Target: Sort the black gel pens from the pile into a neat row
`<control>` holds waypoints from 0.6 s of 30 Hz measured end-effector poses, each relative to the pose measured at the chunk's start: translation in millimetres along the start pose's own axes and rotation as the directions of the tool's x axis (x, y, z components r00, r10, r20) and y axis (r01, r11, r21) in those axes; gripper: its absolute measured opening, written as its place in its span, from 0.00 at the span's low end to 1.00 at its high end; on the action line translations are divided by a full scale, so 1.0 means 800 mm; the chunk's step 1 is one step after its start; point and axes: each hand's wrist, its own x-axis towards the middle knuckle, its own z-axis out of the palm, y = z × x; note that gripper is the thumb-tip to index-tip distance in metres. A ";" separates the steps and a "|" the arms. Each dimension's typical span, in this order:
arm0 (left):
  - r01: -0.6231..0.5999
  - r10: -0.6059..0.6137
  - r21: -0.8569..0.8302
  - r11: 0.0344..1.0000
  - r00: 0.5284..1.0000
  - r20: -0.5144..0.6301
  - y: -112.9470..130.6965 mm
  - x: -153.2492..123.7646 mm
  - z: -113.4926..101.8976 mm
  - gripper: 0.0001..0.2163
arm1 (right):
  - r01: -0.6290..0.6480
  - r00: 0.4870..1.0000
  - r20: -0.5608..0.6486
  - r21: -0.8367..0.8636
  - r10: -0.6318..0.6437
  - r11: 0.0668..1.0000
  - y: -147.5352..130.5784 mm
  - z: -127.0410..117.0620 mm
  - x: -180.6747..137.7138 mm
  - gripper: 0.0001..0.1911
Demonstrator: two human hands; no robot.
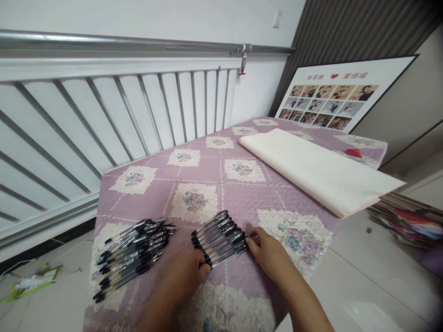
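Note:
A row of black gel pens (218, 237) with clear barrels lies side by side on the purple floral tablecloth (238, 198). My left hand (185, 276) is closed at the near left end of the row, its fingertips pinching the end of the nearest pen. At the row's right end, the bent fingers of my right hand (268, 251) close on the pen ends there. Their exact grip is partly hidden. Left of the row is a looser, overlapping pile of similar pens (134, 253), apart from both hands.
A large folded cream sheet (314, 168) lies at the back right, near a small red piece (353, 152). Behind the table stand a white radiator (114, 110) and a photo board (321, 97). A pile of colourful items (404, 226) is on the floor at right.

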 end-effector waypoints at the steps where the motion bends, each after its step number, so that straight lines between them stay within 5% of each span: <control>1: 0.007 -0.007 0.008 1.000 1.000 0.008 0.002 -0.001 -0.001 0.07 | 0.005 1.000 0.002 0.005 -0.005 1.000 0.001 0.000 0.000 0.06; 18: -0.011 0.011 -0.022 1.000 1.000 0.003 0.004 -0.004 0.005 0.06 | 0.043 0.999 -0.007 -0.038 -0.043 0.998 0.004 0.005 0.006 0.07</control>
